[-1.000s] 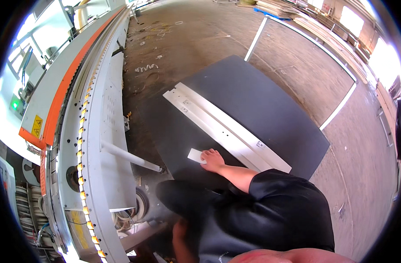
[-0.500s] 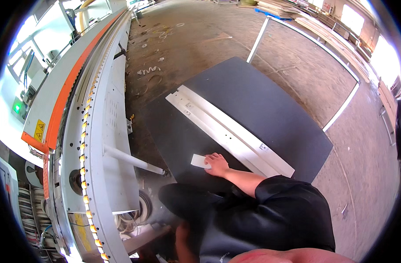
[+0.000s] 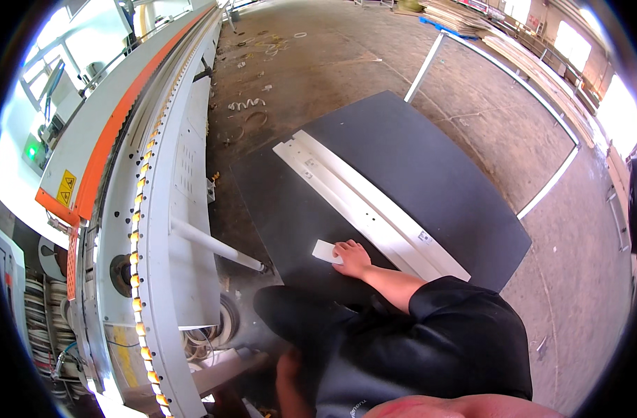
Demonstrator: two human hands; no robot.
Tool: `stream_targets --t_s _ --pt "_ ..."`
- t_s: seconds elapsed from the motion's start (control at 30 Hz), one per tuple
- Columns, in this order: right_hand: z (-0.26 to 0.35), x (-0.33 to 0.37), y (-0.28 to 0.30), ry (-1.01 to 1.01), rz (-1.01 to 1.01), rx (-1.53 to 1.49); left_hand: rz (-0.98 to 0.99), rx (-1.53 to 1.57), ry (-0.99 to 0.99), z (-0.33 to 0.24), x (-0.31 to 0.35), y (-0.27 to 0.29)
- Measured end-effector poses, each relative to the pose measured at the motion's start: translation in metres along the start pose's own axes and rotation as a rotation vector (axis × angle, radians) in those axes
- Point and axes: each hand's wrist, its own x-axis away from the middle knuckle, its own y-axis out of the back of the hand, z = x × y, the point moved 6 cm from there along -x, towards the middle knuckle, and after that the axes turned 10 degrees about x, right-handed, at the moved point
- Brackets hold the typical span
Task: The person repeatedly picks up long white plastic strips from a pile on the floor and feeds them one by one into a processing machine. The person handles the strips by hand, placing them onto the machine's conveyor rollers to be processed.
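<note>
My right hand (image 3: 351,259) is closed around one end of a small white rectangular piece (image 3: 325,251), holding it at the dark board (image 3: 430,174). The other end of the piece sticks out to the left of my fingers. Just to the right of this hand, two long white strips (image 3: 364,202) lie side by side across the board, with small labels and a few dark spots on them. My left hand (image 3: 288,362) hangs low beside my dark clothing, in shadow. Its fingers are hidden, so what it holds or touches cannot be made out.
A long machine with an orange stripe (image 3: 116,132) and a row of yellow rollers (image 3: 135,240) runs along my left. Its slanted grey leg (image 3: 217,245) reaches toward the board. A white metal frame (image 3: 541,97) stands beyond the board, with stacked sheets (image 3: 449,17) farther off.
The whole view has shifted slightly, so everything sits a little farther right. My right hand keeps its grip on the white piece, with little visible change in its place on the board.
</note>
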Motion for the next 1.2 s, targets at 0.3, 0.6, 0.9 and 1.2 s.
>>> stream_targets --t_s 0.3,0.6,0.9,1.2 --pt "0.001 0.006 0.000 0.005 -0.036 0.005 -0.065 0.030 -0.050 0.003 0.002 0.005" --pt "0.002 0.006 -0.002 0.037 -0.089 -0.011 -0.094 0.072 -0.037 0.008 0.005 0.004" --pt "0.002 0.003 -0.002 0.017 -0.064 0.019 -0.075 0.062 0.034 -0.002 0.008 0.008" --pt "0.002 0.003 -0.003 0.015 -0.039 0.035 -0.087 0.102 -0.013 0.009 0.004 0.002"
